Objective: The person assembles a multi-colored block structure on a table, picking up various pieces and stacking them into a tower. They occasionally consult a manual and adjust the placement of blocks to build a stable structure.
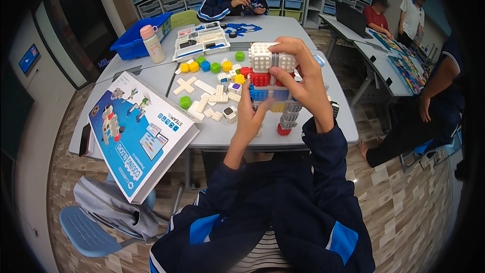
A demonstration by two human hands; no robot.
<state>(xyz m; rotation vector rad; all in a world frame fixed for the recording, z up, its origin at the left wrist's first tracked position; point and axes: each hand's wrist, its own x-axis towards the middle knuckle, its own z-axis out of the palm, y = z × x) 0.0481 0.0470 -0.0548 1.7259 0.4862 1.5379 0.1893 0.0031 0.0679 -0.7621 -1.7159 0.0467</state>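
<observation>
I hold a block-built robot figure (268, 73) above the grey table (222, 134). It has a white studded head, a red band, a blue body, a yellow part and grey legs with red feet. My right hand (303, 78) wraps over the head and the right side of the figure. My left hand (248, 116) grips the blue body from below on the left. Loose blocks lie on the table to the left: yellow cubes (190, 66), green cubes (216, 67), a blue cube (205, 65) and flat white pieces (204, 100).
A blue-and-white kit box (139, 136) overhangs the table's left edge. A white parts tray (201, 40), a pink-capped bottle (152, 44) and a blue bin (136, 38) stand behind. A person sits opposite; others sit at right. A grey backpack (108, 207) rests on a blue chair.
</observation>
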